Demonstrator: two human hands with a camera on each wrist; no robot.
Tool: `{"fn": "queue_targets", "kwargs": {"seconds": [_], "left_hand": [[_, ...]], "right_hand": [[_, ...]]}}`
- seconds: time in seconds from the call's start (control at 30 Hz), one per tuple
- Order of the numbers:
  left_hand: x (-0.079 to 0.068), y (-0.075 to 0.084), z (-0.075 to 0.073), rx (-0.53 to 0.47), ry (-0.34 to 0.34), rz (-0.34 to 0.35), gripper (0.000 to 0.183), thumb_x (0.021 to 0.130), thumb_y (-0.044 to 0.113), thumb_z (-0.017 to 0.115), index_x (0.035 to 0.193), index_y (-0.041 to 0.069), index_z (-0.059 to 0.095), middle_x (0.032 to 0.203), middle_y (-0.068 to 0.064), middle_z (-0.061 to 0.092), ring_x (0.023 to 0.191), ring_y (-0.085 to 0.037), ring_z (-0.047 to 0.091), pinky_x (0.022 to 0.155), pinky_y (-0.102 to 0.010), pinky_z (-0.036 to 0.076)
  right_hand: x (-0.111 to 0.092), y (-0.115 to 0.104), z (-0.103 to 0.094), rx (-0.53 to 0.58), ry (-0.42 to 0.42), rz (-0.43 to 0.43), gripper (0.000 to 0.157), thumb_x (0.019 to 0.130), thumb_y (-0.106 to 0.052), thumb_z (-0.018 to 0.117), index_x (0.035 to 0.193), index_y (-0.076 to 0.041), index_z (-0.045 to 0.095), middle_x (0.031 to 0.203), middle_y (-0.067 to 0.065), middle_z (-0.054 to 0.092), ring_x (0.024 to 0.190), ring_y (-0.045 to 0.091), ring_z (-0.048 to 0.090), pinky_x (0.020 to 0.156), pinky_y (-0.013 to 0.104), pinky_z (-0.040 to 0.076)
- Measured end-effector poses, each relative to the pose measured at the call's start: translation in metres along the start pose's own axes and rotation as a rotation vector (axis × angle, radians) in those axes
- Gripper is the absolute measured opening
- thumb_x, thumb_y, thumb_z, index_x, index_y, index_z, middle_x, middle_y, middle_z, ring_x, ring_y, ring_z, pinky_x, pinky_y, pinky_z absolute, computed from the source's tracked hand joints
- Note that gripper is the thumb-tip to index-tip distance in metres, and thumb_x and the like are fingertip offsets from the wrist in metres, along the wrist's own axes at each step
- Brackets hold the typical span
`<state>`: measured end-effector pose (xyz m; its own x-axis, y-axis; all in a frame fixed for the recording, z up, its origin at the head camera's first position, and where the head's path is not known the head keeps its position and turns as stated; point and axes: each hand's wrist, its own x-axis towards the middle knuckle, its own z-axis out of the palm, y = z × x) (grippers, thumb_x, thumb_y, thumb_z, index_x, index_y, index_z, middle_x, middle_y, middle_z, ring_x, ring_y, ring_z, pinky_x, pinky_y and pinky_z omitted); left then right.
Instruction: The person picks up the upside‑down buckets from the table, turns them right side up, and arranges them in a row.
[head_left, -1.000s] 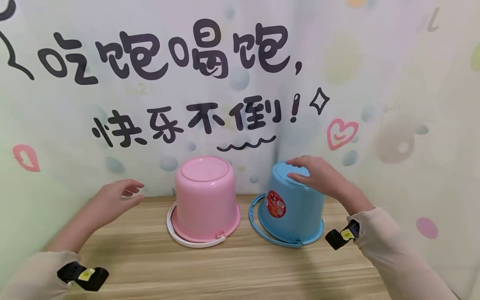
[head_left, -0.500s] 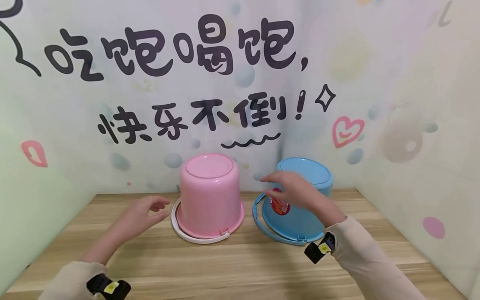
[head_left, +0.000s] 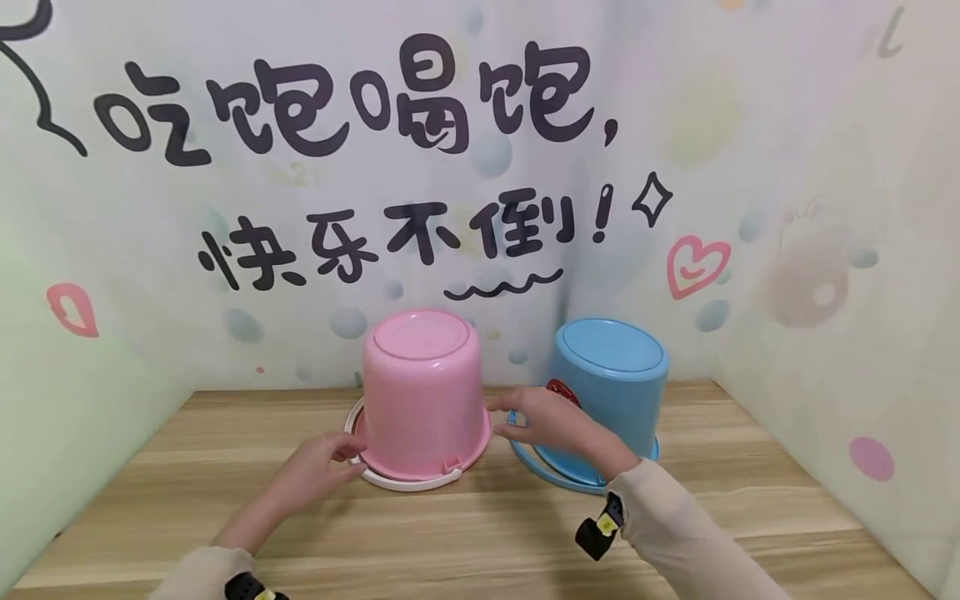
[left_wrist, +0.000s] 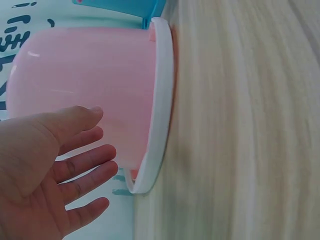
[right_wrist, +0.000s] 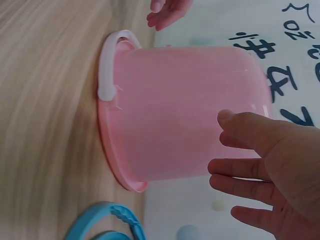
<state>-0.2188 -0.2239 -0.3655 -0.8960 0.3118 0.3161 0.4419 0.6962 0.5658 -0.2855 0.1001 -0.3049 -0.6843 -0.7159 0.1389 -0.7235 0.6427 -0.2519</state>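
An upside-down pink bucket (head_left: pixel 423 392) stands on the wooden table, its white handle (head_left: pixel 401 482) lying around the rim at the front and left. Close to the bucket's left side is my left hand (head_left: pixel 318 471), fingers apart and relaxed. My right hand (head_left: pixel 547 421) is just off the bucket's right side, in front of a blue bucket (head_left: pixel 618 375) that is also turned over. Both wrist views show the palms facing the pink bucket (left_wrist: pixel 90 80) with nothing held. The right arm hides part of the blue bucket's lower front and red label.
The blue bucket's handle (head_left: pixel 551 475) lies on the table (head_left: pixel 450 550) at its front left. Behind both buckets hangs a pale printed cloth (head_left: pixel 315 192) with large black characters. More pale sheeting (head_left: pixel 840 358) closes off the right side.
Both hands have come down and inward: the left moved right toward the pink bucket, the right moved left from over the blue bucket. The view shifted slightly; the buckets stayed in place.
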Motion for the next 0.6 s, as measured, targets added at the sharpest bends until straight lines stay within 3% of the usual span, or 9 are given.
{"fn": "queue_targets", "kwargs": {"seconds": [0.2, 0.6], "left_hand": [[-0.001, -0.007, 0.008, -0.041, 0.001, 0.014, 0.026, 0.081, 0.007, 0.067, 0.101, -0.009, 0.062, 0.095, -0.018, 0.063, 0.083, -0.031, 0.06, 0.074, -0.04, 0.05], [0.003, -0.015, 0.016, -0.066, -0.018, 0.037, 0.027, 0.08, 0.005, 0.067, 0.102, -0.009, 0.061, 0.095, -0.017, 0.063, 0.084, -0.033, 0.06, 0.075, -0.041, 0.05]], "right_hand": [[0.008, 0.003, 0.021, 0.034, -0.035, 0.006, 0.032, 0.088, -0.025, 0.062, 0.114, -0.007, 0.064, 0.11, 0.005, 0.064, 0.092, 0.012, 0.06, 0.077, 0.028, 0.049], [0.022, 0.012, 0.052, 0.064, -0.066, 0.04, 0.02, 0.086, -0.022, 0.065, 0.101, -0.009, 0.069, 0.099, 0.0, 0.066, 0.094, 0.018, 0.061, 0.078, 0.028, 0.048]]}}
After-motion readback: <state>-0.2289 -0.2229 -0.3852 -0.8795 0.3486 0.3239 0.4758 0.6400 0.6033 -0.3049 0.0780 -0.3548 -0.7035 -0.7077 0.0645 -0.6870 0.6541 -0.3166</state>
